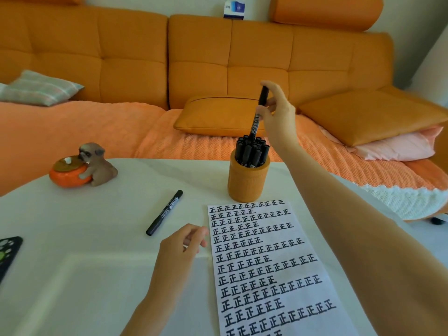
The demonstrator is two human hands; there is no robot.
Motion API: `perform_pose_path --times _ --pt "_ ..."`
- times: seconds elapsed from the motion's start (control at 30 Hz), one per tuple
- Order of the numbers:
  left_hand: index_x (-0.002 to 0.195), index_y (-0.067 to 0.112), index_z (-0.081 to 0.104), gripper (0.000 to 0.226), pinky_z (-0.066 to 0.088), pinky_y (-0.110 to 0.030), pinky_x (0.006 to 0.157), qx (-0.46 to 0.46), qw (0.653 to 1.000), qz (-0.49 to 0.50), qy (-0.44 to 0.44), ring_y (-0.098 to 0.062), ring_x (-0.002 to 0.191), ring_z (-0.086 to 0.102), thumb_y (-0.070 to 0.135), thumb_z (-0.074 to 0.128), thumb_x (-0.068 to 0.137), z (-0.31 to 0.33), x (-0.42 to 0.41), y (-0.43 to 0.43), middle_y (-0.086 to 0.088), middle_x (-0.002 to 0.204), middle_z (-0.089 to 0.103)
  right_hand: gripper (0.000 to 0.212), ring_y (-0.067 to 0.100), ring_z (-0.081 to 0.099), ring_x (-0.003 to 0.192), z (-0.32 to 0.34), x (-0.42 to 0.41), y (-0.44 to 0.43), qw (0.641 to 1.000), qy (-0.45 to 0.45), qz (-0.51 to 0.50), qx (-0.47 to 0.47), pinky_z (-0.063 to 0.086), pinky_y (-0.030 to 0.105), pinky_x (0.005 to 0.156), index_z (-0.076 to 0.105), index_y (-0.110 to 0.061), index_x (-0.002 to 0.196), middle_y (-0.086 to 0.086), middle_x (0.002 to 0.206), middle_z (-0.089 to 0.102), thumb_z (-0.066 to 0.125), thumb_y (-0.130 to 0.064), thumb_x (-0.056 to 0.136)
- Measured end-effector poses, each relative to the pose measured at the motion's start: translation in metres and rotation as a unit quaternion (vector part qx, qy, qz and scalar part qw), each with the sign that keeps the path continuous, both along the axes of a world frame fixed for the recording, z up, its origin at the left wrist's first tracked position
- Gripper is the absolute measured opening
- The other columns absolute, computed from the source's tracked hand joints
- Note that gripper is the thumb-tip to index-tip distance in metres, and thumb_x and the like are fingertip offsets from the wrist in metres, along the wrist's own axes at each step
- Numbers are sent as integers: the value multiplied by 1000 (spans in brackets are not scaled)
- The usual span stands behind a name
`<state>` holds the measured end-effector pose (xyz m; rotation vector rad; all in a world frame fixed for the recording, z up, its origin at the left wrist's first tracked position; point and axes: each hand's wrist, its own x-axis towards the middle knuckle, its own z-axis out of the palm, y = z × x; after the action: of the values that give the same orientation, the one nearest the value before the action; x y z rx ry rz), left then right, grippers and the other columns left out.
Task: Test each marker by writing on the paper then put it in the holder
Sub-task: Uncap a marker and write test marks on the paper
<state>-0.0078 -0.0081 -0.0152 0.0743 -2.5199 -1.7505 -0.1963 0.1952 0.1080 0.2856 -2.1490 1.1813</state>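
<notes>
My right hand [275,112] pinches the top of a black marker [257,120], held nearly upright with its lower end among several black markers in the orange holder [247,183]. The paper [271,270] lies in front of the holder, filled with rows of black written characters. One more capped black marker [164,212] lies on the white table [97,238], left of the paper. My left hand [184,241] rests at the paper's left edge with fingers loosely curled and nothing in it.
A dog figurine hugging an orange dish [82,167] stands at the table's back left. A dark phone [8,251] lies at the left edge. Behind the table is an orange sofa [218,57] with cushions.
</notes>
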Motion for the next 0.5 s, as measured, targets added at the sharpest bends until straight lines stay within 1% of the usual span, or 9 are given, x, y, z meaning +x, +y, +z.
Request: perform_pose_path --times 0.07,0.13,0.17,0.23,0.27,0.33,0.43,0.5 --pt "76 20 67 20 44 -9 62 -1 1000 1 -2 2 64 56 26 55 92 -1 -1 -1 14 72 66 48 17 60 77 -1 1 7 1000 9 -13 -25 52 22 73 49 -22 133 -7 78 54 54 1 90" --pt "76 21 66 20 44 -11 61 -3 1000 -1 -4 2 64 56 26 54 92 -3 -2 -1 15 72 66 48 15 59 75 -1 2 9 1000 7 -8 -16 50 19 70 49 -22 132 -6 77 54 54 1 90" --pt "76 21 66 21 44 -13 62 -5 1000 -4 -7 1 64 56 26 54 92 -5 -2 0 14 73 66 48 14 58 75 0 3 8 1000 6 -1 -8 49 18 69 49 -22 132 -3 78 56 54 2 90" --pt "75 22 66 21 44 -16 63 -10 1000 -9 -9 1 64 57 27 54 92 -6 -2 2 14 73 66 48 18 58 76 2 4 5 1000 6 14 16 49 22 69 49 -23 131 7 84 59 53 2 90" --pt "75 23 66 21 43 -15 63 -12 1000 -11 -8 1 64 57 28 54 92 -6 -2 4 15 73 66 48 21 59 77 2 4 3 999 3 21 24 50 25 69 49 -24 131 10 87 60 53 1 90" --pt "76 25 65 19 43 -11 61 -16 1000 -14 2 1 65 57 28 54 92 -4 -2 6 15 72 66 47 23 61 78 3 3 3 1000 -10 23 16 51 27 69 48 -24 130 11 87 61 53 1 90" --pt "86 29 64 11 43 -9 63 -42 999 -8 33 -1 71 58 30 54 92 2 -7 8 12 76 66 45 23 62 77 3 7 10 999 4 1 -33 54 31 72 48 -19 130 7 84 58 55 1 89" --pt "96 30 63 9 43 -12 65 -56 996 -2 66 -1 77 57 28 56 91 9 -18 13 13 86 64 45 25 61 78 1 12 18 998 31 -11 -58 54 33 74 47 -19 132 5 84 56 54 -2 91"
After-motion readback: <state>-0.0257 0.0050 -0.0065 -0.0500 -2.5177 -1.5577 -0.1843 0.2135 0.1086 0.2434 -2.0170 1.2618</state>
